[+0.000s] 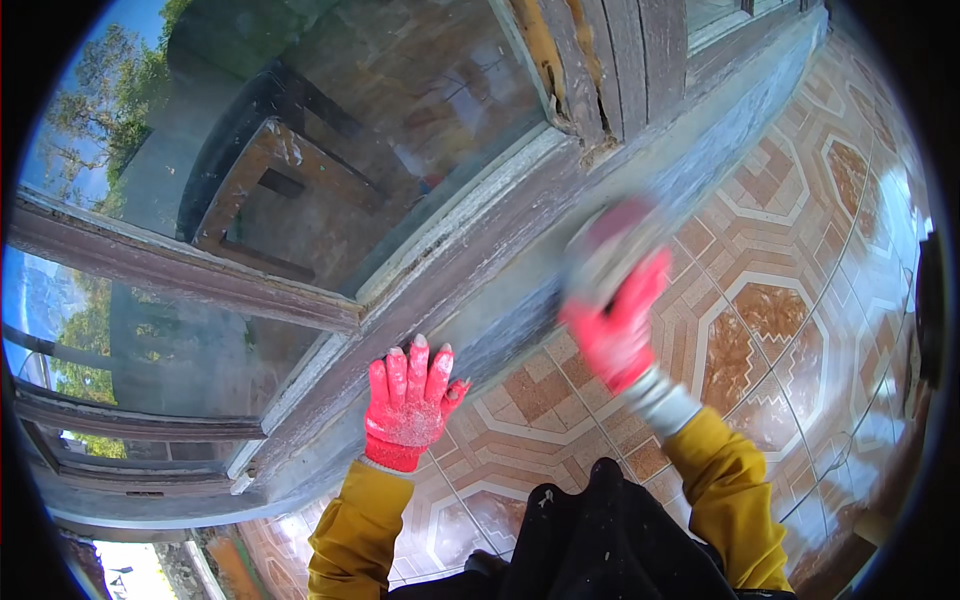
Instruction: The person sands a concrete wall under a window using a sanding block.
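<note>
My left hand (406, 405), in a dusty red-pink glove, rests on the ledge below the wooden window frame (480, 247), its fingers a little apart and holding nothing. Over the same ledge (517, 300), further right, my right hand (619, 322) wears a similar glove and grips a blurred object (611, 247), grey-beige with a dark red part. Motion blur keeps its exact kind from being told. The object lies against or just over the ledge; contact cannot be told. Pale, worn paint shows on the frame beside the glass pane (420, 165).
A patterned tile floor (757, 352) runs along the low wall beneath the window. Cracked, split wood marks the window post (592, 67) at the top. Reflections of trees show in the glass at left. Dark clothing hangs at the bottom centre.
</note>
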The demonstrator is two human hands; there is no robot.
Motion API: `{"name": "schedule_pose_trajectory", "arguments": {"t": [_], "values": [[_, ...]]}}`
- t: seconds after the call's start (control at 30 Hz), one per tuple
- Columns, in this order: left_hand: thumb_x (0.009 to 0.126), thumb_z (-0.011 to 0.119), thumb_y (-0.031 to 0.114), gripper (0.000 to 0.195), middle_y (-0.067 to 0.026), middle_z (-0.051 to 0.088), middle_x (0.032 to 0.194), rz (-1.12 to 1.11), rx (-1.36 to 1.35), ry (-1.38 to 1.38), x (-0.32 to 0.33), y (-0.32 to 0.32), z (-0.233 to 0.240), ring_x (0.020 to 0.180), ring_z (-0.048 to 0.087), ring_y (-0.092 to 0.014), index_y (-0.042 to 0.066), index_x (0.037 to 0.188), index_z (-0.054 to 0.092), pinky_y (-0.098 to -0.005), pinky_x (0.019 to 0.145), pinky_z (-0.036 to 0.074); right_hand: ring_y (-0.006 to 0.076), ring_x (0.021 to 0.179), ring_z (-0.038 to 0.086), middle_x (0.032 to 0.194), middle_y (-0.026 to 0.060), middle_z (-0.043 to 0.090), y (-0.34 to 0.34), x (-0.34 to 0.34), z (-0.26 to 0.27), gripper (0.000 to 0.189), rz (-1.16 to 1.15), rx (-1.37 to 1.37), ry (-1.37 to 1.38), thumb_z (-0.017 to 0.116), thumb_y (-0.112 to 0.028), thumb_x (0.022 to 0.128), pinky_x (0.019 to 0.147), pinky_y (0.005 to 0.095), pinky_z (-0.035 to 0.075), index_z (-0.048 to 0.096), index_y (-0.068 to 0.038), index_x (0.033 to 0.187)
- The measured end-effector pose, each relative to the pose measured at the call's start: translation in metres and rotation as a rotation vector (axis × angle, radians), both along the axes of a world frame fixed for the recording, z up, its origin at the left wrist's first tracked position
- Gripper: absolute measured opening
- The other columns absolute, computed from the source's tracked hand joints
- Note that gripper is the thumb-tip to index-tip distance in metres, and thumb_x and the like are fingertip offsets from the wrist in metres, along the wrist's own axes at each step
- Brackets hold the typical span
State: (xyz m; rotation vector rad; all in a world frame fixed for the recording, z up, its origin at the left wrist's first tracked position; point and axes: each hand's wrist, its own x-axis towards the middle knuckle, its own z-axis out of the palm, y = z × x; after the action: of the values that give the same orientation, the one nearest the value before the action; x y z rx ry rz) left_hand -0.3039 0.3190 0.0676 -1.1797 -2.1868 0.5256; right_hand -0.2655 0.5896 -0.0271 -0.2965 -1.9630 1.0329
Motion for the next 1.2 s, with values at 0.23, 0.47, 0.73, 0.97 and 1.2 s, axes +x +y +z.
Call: {"name": "schedule_pose_trajectory", "arguments": {"t": [0.23, 0.47, 0.73, 0.97, 1.2], "values": [[0.082, 0.063, 0.052, 0.058, -0.0210, 0.051, 0.129, -0.019, 0.001, 0.014, 0.004, 0.007, 0.003, 0.113, 0.047, -0.044, 0.011, 0.123, 0.056, -0.0603, 0.094, 0.039, 0.0388, 0.144, 0.007, 0.154, 0.0274, 0.010, 0.089, -0.023, 0.006, 0.095, -0.183, -0.197, 0.079, 0.062, -0.032, 0.087, 0.116, 0.0437, 0.015, -0.002, -0.001, 0.151], [0.083, 0.061, 0.053, 0.059, -0.0178, 0.049, 0.133, -0.063, 0.012, 0.056, 0.003, 0.005, -0.001, 0.117, 0.044, -0.043, 0.012, 0.125, 0.056, -0.0576, 0.093, 0.040, 0.0262, 0.123, 0.048, 0.141, 0.0137, 0.043, 0.191, -0.048, -0.005, 0.078, -0.065, -1.025, 0.240, 0.058, -0.038, 0.091, 0.104, 0.0345, 0.037, 0.021, -0.001, 0.148], [0.084, 0.060, 0.051, 0.058, -0.0190, 0.047, 0.135, -0.058, 0.050, -0.061, 0.002, 0.000, 0.009, 0.115, 0.046, -0.041, 0.012, 0.126, 0.056, -0.0582, 0.093, 0.039, 0.0356, 0.145, -0.004, 0.158, 0.0192, -0.008, -0.068, 0.013, -0.047, 0.103, 0.010, -0.256, -0.056, 0.067, -0.022, 0.081, 0.116, 0.0461, 0.006, -0.006, -0.002, 0.150], [0.083, 0.059, 0.053, 0.060, -0.0199, 0.048, 0.133, -0.060, 0.056, -0.067, 0.003, 0.005, 0.004, 0.113, 0.047, -0.042, 0.010, 0.125, 0.056, -0.0581, 0.092, 0.040, 0.0293, 0.134, 0.037, 0.147, 0.0195, 0.033, 0.134, -0.038, 0.048, 0.090, -0.102, -0.969, 0.194, 0.061, -0.036, 0.088, 0.111, 0.0364, 0.027, 0.008, -0.001, 0.151], [0.081, 0.061, 0.055, 0.065, -0.0216, 0.046, 0.136, -0.039, 0.012, -0.041, 0.001, -0.001, 0.006, 0.118, 0.045, -0.044, 0.010, 0.127, 0.055, -0.0594, 0.094, 0.038, 0.0401, 0.142, 0.014, 0.155, 0.0251, 0.005, -0.005, -0.005, 0.017, 0.104, -0.155, 0.046, 0.014, 0.070, -0.028, 0.079, 0.113, 0.0506, 0.019, 0.000, -0.009, 0.153]]}}
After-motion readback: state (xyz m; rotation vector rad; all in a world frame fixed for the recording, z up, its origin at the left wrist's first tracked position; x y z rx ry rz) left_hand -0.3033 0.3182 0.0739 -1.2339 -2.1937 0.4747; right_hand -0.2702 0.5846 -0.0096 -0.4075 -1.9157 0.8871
